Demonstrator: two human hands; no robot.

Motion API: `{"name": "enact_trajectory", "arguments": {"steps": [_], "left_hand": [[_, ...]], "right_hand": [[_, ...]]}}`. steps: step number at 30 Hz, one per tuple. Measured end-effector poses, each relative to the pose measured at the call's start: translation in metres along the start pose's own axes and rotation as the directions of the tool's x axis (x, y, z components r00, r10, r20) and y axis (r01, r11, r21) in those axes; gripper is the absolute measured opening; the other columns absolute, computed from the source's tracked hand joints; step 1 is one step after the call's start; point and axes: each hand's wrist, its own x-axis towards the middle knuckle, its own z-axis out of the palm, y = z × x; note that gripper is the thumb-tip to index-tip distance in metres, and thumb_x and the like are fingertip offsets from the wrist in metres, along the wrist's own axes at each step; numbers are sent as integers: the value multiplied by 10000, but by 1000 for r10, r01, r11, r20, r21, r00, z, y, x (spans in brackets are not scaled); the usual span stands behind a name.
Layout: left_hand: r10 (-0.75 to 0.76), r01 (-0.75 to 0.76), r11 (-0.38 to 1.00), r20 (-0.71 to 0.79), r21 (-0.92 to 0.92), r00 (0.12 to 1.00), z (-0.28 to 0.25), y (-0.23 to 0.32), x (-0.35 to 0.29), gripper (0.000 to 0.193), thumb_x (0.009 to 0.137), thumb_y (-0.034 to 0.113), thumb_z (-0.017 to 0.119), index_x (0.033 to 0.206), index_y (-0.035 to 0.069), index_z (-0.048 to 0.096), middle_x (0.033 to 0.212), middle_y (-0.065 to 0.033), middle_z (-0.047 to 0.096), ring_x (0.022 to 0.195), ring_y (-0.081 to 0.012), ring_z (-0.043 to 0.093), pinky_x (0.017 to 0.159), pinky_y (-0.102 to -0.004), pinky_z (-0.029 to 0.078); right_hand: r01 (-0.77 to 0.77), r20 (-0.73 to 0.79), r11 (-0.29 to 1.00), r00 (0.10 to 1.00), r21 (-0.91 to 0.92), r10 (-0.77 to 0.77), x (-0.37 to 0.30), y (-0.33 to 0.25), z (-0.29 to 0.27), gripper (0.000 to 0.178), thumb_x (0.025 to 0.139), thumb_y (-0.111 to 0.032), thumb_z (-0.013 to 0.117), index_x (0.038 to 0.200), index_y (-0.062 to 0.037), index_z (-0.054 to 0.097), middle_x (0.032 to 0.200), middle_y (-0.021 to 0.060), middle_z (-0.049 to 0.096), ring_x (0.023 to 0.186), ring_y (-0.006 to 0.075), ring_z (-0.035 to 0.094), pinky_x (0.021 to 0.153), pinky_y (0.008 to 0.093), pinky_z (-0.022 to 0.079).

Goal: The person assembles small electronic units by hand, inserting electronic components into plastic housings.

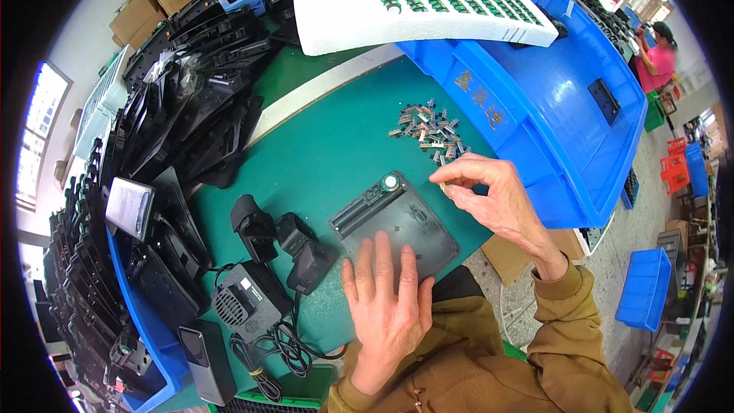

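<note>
A black flat plastic housing [417, 233] lies on the green mat in front of me. It has a long slot along one side, a round white-and-green piece [391, 182] at its far corner and a small green part [419, 216] set in its face. My left hand [384, 291] rests flat on its near edge, fingers stretched out. Over the housing's far right side, my right hand [489, 191] pinches thumb and forefinger together; a tiny light-coloured bit shows at the tips, too small to name. Just beyond it lies a heap of small metal-and-dark parts [430, 128].
A large blue bin [527, 138] stands at the right, with a white foam tray [413, 27] of green boards across it. Black plastic parts [191, 99] pile up at the left. Nearer are a black corded device [248, 302], black brackets [306, 252] and a power bank [206, 359].
</note>
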Motion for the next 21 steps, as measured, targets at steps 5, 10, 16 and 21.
{"name": "enact_trajectory", "arguments": {"steps": [5,10,16,21], "left_hand": [[19,-20,1000,-11,-11,1000,1,0,1,551,800,232,753,1293,28,616,1482,-257,468,1332,-462,452,1083,-646,336],[28,-28,1000,-10,1,1000,0,-1,1,531,845,264,719,1303,22,601,1452,-269,485,1307,-458,472,1065,-645,345],[38,-38,999,-10,11,999,0,-1,1,520,891,293,681,1317,12,581,1429,-279,499,1284,-453,490,1049,-646,354],[38,-38,999,-8,3,999,-1,-1,2,518,889,293,680,1311,9,584,1435,-279,494,1285,-451,491,1052,-649,353]], "right_hand": [[-63,57,978,997,199,53,-4,-5,3,185,899,15,662,1070,11,733,916,69,735,826,129,697,742,273,553],[-77,81,981,995,176,63,-9,-7,13,168,885,5,694,1046,7,739,937,96,761,839,143,714,763,283,561],[32,39,999,999,3,-32,-13,-10,23,167,851,7,709,1016,11,733,922,122,743,804,164,712,727,293,553],[158,35,984,987,-81,-156,-13,-5,26,154,793,-8,751,945,-2,725,951,101,697,898,244,671,766,351,529]]}}
